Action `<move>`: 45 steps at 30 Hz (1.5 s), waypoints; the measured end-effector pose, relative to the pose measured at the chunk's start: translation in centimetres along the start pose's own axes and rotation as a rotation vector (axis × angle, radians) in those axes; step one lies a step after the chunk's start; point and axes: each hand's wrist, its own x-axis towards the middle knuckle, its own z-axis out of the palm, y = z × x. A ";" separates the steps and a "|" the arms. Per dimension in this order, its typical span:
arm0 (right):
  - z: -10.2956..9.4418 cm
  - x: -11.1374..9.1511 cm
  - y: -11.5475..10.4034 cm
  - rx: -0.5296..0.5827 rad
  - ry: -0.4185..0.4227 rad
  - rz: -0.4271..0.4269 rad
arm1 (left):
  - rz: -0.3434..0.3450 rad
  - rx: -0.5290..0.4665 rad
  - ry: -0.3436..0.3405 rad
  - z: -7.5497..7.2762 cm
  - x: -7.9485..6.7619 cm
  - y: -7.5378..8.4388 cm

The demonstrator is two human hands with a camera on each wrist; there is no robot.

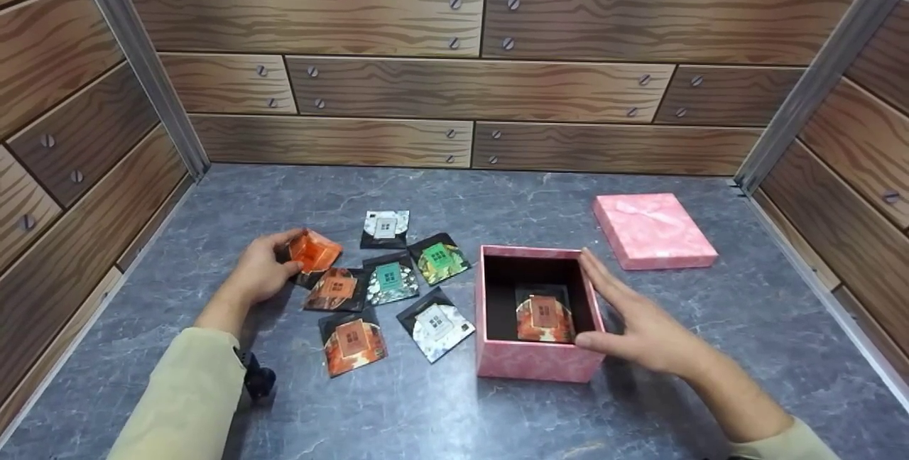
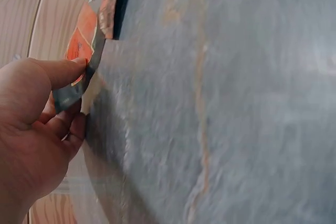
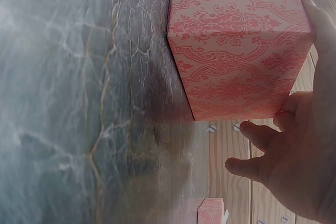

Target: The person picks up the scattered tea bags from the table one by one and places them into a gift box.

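My left hand [image 1: 261, 270] pinches an orange and black sachet [image 1: 314, 253] between thumb and fingers. In the left wrist view the thumb presses on the face of that sachet [image 2: 83, 40], which is tilted up from the table. My right hand [image 1: 643, 332] rests against the right wall of an open pink box [image 1: 532, 362], thumb at the near rim and straight fingers toward the far corner. Inside the box's dark interior lies one orange-brown sachet [image 1: 544, 313]. The right wrist view shows the box's patterned outer wall [image 3: 236, 77] beside the fingers.
Several sachets lie left of the box: brown-orange [image 1: 337, 288], orange [image 1: 353, 339], teal [image 1: 390, 277], green [image 1: 439, 258], and two white ones, one far [image 1: 385, 228] and one near [image 1: 436, 325]. A pink lid [image 1: 655, 230] with a bow lies behind right. Wood-patterned walls [image 1: 398, 87] enclose the table.
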 end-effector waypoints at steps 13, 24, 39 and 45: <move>0.1 -0.2 0.1 0.020 -0.002 0.012 | 0.026 0.029 -0.065 -1.3 -1.1 0.4; 0.3 -0.2 0.1 0.017 -0.005 0.031 | 0.106 -0.013 0.081 -2.4 -1.5 1.7; 0.1 0.0 -0.1 0.015 -0.003 0.010 | 0.204 -0.070 0.142 -2.2 -1.7 6.9; 0.1 0.0 0.0 0.016 -0.004 0.015 | 0.314 -0.117 0.131 -1.3 -2.0 10.1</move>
